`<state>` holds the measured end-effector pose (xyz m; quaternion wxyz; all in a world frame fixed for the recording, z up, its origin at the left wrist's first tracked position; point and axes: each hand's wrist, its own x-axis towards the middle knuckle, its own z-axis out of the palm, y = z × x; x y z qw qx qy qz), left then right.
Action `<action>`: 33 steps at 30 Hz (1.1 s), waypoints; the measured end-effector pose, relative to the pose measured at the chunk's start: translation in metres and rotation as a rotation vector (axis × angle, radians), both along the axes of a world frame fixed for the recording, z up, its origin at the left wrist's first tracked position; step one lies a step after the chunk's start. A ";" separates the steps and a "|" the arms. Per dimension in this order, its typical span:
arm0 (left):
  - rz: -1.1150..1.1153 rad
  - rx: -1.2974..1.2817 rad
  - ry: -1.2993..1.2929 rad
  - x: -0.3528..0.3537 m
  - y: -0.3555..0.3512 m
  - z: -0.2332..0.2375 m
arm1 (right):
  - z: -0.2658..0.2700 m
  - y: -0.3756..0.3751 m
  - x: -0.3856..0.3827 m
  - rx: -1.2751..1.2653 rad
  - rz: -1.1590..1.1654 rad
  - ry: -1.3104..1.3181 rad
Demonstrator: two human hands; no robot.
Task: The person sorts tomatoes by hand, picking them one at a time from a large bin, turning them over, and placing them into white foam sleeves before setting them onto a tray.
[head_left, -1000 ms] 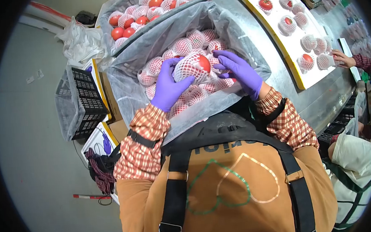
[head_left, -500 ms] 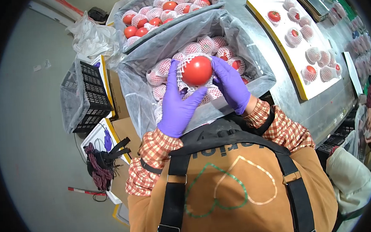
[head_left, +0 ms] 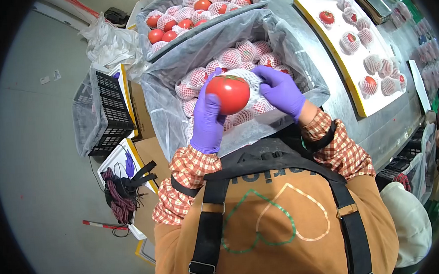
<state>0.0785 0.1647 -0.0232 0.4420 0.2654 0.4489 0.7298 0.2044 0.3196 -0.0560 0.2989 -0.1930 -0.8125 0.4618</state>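
A large red tomato [head_left: 229, 95], bare with its green calyx at the top, sits in my left hand [head_left: 207, 119], fingers and thumb curled around it. My right hand [head_left: 281, 91] pinches a white foam net sleeve [head_left: 252, 81] just right of the tomato; part of the sleeve lies behind the fruit. Both purple-gloved hands are above a crate with a translucent liner [head_left: 165, 97]. Inside it lie several tomatoes in foam nets [head_left: 230, 58].
Behind stands a second lined crate [head_left: 204, 26] of tomatoes, some netted, some bare. To the right, a white tray with a yellow edge [head_left: 332, 56] holds several netted tomatoes on a metal table [head_left: 321, 79]. A black crate [head_left: 110, 110] is at left. Another person's pale clothing [head_left: 405, 221] shows at lower right.
The net sleeve has come off the tomato toward the right, pulled by my right hand. The tomato has turned and now rests in my left hand, slightly left and lower.
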 end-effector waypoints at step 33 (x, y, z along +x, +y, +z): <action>-0.143 -0.062 -0.314 -0.003 0.010 -0.006 | -0.014 0.007 0.023 -0.424 0.178 0.114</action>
